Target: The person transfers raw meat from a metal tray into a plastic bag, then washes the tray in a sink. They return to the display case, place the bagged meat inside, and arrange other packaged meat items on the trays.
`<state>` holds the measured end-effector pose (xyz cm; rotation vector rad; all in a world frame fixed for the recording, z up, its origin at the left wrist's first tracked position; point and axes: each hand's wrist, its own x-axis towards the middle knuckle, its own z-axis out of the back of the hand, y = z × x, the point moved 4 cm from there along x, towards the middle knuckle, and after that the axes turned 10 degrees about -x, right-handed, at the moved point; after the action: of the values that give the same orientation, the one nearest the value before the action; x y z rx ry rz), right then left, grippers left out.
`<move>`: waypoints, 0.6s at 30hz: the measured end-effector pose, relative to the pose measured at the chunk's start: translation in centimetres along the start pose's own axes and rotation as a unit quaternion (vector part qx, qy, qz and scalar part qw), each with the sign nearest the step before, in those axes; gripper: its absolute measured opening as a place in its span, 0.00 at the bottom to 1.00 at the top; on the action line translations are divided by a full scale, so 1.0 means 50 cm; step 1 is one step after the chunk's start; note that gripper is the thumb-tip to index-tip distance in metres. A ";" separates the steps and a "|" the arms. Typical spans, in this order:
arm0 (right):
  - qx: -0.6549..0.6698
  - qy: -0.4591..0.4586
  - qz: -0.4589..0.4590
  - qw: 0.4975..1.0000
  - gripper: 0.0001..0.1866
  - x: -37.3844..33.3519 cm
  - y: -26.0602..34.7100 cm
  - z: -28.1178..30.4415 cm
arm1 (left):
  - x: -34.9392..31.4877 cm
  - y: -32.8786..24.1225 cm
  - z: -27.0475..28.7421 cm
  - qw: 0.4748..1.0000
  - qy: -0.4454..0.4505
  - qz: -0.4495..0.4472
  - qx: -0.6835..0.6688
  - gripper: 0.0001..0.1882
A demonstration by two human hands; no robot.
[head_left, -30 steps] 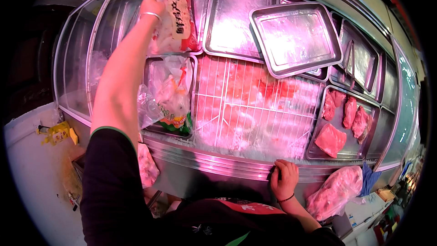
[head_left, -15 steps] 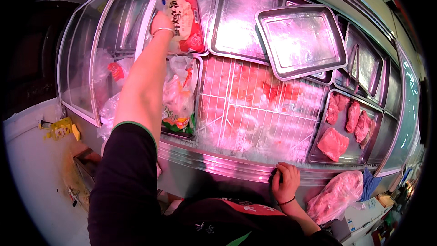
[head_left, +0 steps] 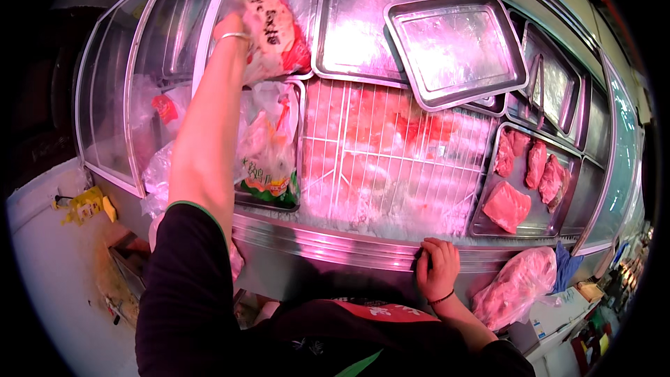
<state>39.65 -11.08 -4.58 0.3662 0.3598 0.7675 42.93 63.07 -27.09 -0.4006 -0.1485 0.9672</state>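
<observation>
At the far left of a chilled display case, my left hand (head_left: 229,26) is closed on the left edge of a red and cream plastic bag (head_left: 269,31) with dark printing. The bag tilts over a metal tray, and its contents cannot be made out. My left forearm passes over a tray of crumpled clear and printed plastic bags (head_left: 269,132). My right hand (head_left: 438,265) rests, fingers loosely bent and thumb apart, on the case's metal front rail (head_left: 349,250). It holds nothing.
A bare steel tray (head_left: 457,49) lies askew over others at the back. White wire racks (head_left: 398,160) cover the middle. Raw meat pieces (head_left: 507,207) lie in a right-hand tray. A pink-filled plastic bag (head_left: 516,290) hangs outside the front right. Glass panels (head_left: 164,49) stand at the left.
My left hand has shifted the red and cream bag slightly left and turned it, so its printing now slants. My right hand stays on the rail. The whole view has shifted a little.
</observation>
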 end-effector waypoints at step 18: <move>0.008 -0.023 -0.020 1.000 0.11 -0.012 0.008 -0.010 | -0.370 -0.397 0.422 0.868 0.062 0.061 -0.489 0.07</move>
<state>38.77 -11.17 -4.72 0.3894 0.3298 0.7167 41.48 43.48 1.13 -1.4207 -0.5078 0.9299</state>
